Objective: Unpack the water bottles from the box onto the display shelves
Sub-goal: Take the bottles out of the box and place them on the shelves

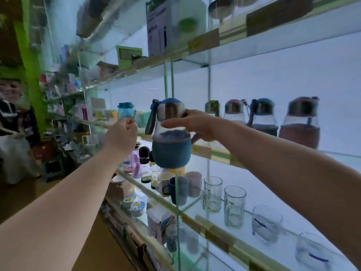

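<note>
A clear water bottle with a blue sleeve, steel collar and blue strap hangs in the air in front of the middle glass shelf. My right hand grips it around the neck from the right. To the bottle's left, my left hand is a closed fist and appears to hold nothing. Similar bottles stand on that shelf to the right: one with a dark blue sleeve, one with a pink sleeve, and two more behind them. The box is out of view.
A light blue bottle stands on the shelf further left. On the shelf below are glass tumblers, mugs and small bottles. An upper shelf carries boxed goods. A person is at the far left.
</note>
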